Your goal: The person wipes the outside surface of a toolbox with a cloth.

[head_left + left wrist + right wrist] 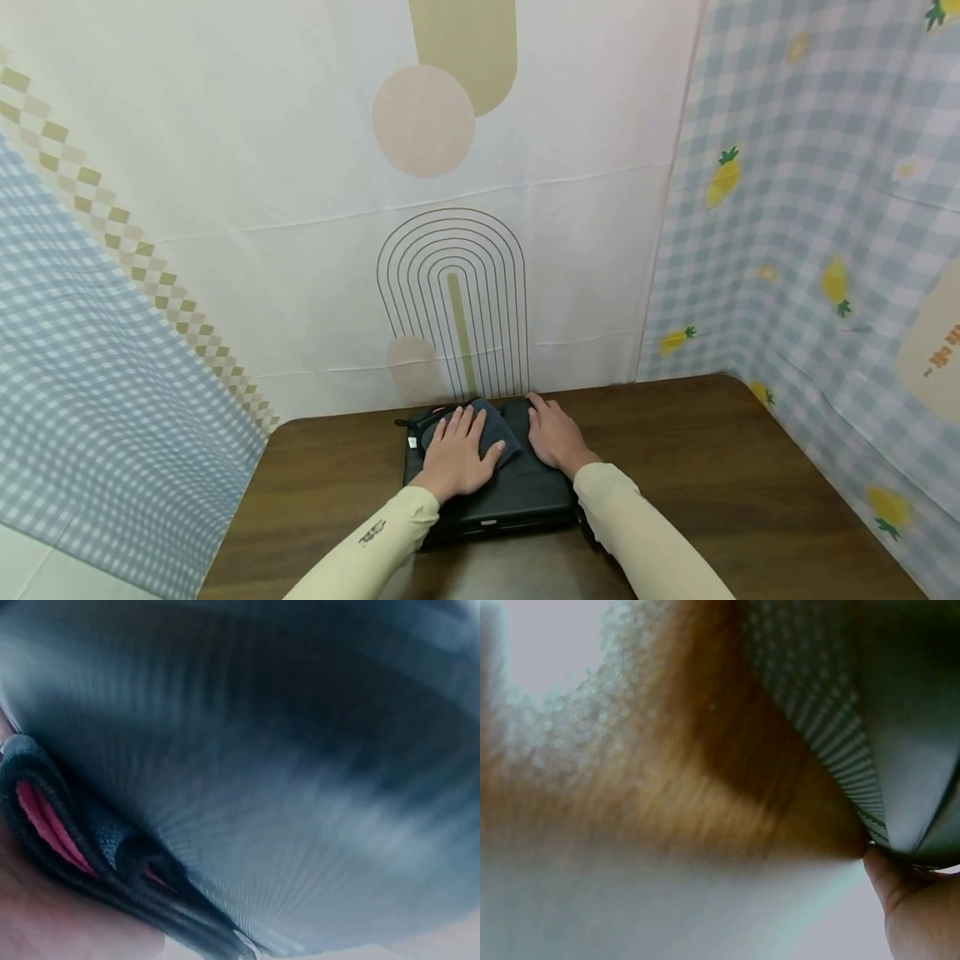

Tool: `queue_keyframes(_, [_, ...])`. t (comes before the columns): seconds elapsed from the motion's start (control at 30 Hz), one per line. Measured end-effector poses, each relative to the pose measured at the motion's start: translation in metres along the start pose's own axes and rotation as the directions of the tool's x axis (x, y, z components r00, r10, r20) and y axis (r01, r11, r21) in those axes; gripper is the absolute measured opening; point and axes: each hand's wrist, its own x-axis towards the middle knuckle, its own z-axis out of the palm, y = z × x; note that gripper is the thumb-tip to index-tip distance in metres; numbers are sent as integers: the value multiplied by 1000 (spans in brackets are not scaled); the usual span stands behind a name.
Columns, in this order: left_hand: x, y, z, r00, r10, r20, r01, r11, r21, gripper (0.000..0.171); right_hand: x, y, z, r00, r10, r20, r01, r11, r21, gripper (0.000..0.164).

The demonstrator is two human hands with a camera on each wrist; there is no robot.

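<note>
A flat black bag (521,496) lies on the wooden table, its zipped edge facing the person. On its upper left part is a folded dark grey cloth (501,435), over which the left hand (459,458) is spread flat with fingers pointing away. Close up in the left wrist view, folded dark fabric (112,825) shows pink inside its folds. The right hand (557,437) rests along the bag's right side, fingers reaching towards its far corner. In the right wrist view, that hand (922,915) touches the bag's edge, beside a ribbed mesh side (817,712).
The brown wooden table (720,483) extends to both sides of the bag. A white patterned cloth (300,275) hangs right behind its far edge. Blue checked curtains (795,317) with pineapple prints close off the right side, and another checked one (112,400) the left.
</note>
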Motion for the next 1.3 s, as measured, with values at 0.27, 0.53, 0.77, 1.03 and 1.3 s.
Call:
queue_keyframes(0.27, [22,-5,-6,997,-40,61,36,997,67,77,1,-2,0,1000,12,16,-12,1000,4,49])
queue_keyframes(0.53, [23,-7,-7,998,-37,53,33,997,75,78,-2,-4,0,1000,16,10,-16,1000,15,47])
queue_keyframes(0.77, [29,-9,-6,997,-54,64,50,997,58,79,-3,-3,0,1000,19,-9,-19,1000,24,46])
queue_keyframes(1.03, [30,-15,-8,998,-63,25,62,998,33,79,-3,-4,-1,999,21,-24,-20,999,28,47])
queue_keyframes(1.3, [23,-32,-18,995,-102,-7,102,995,17,79,-4,-3,-2,999,15,-36,-14,999,31,46])
